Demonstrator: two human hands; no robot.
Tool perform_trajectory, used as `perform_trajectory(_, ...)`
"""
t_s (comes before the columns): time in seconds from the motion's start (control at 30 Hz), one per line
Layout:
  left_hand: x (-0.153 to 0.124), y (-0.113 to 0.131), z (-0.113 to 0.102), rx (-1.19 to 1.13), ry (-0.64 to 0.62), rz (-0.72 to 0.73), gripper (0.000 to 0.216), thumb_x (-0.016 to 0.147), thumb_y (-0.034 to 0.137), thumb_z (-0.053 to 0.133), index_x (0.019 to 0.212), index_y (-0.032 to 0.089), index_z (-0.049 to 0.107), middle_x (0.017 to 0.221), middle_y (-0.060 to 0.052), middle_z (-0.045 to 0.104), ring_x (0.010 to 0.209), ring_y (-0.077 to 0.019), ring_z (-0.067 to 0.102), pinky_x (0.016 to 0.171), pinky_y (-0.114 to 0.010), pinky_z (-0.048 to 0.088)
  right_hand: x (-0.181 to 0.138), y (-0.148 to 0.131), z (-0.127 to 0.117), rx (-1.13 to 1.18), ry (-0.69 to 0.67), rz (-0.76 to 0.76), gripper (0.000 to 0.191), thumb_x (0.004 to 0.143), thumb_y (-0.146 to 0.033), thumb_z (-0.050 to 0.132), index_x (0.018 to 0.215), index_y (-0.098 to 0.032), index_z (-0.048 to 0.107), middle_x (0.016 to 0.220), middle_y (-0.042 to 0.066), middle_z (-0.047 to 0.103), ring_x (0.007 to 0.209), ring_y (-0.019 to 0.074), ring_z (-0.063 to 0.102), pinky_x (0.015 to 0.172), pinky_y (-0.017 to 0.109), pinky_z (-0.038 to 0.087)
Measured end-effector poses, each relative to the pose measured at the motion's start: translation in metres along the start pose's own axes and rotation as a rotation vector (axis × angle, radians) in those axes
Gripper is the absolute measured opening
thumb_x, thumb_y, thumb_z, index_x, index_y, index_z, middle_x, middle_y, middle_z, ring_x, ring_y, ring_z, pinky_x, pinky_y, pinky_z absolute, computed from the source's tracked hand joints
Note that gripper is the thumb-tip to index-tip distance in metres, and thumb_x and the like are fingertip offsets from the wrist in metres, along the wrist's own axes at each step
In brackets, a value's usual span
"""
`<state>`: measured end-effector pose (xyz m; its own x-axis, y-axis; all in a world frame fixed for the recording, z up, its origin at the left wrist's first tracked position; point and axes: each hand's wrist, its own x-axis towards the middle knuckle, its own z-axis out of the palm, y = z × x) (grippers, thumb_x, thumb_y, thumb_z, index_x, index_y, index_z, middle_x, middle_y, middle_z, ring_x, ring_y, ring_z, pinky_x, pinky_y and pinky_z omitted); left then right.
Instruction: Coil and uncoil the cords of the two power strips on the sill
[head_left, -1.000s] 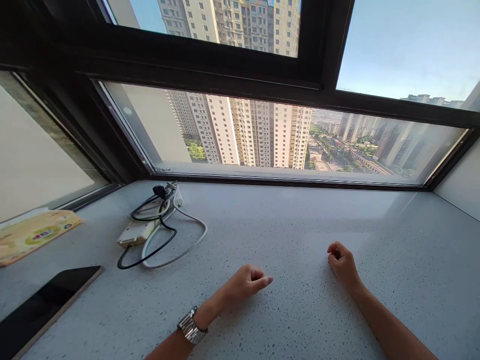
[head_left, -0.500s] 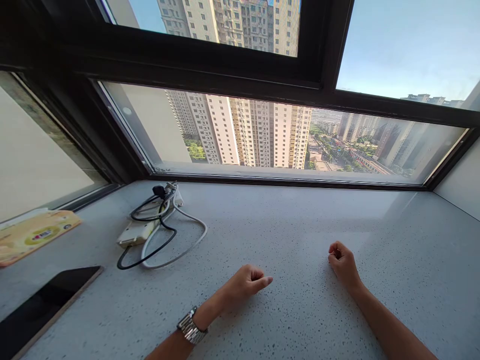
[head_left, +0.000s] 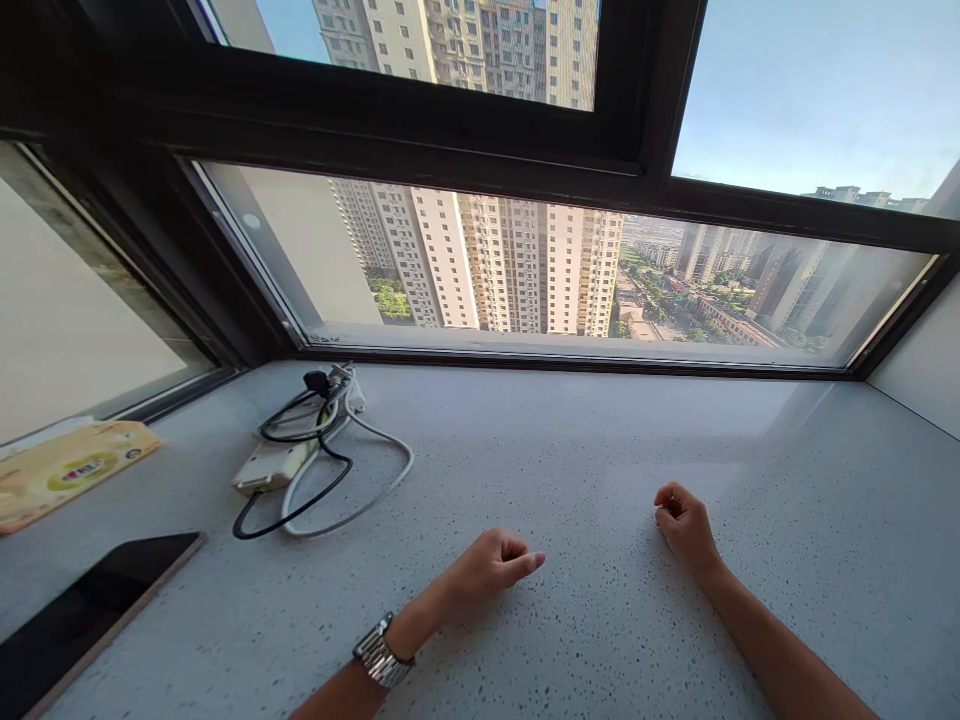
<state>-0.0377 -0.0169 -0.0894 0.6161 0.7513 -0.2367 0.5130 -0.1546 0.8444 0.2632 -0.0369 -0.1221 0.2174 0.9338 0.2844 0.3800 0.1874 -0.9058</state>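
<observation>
My left hand (head_left: 491,565) rests in a loose fist on the speckled white sill (head_left: 570,640), thumb pointing right, with nothing visible in it. A silver metal-band watch (head_left: 384,652) circles that wrist. Farther right, my right hand (head_left: 684,520) is also curled closed on the sill, and no object shows in its fingers. A wide stretch of sill lies between the two hands, which do not touch. Nearest to the left hand is a looped white cable (head_left: 394,490), running from a white power strip (head_left: 274,465) with a black cable (head_left: 334,485) tangled over it.
A dark-screened tablet or phone (head_left: 97,610) lies at the lower left. Behind it sits a yellow tissue pack (head_left: 82,470) at the left edge. A dark window frame (head_left: 585,365) borders the back of the sill, with tall buildings (head_left: 510,265) outside the glass.
</observation>
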Motion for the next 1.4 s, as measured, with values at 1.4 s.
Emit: perform_trajectory(1.4,-0.0013,-0.0001,-0.0001,-0.009,0.001,-0.016,0.056,0.08,0.065,0.049,0.057,0.021,0.024,0.054,0.007,0.018,0.049,-0.007,0.012,0.049,-0.029,0.01,-0.0004,0.0013,0.0002,0.004,0.005,0.004,0.004,0.064,-0.025,0.046,0.063,-0.021,0.047,0.052,-0.005,0.038,0.047,0.0091,0.03,0.041,0.02,0.028)
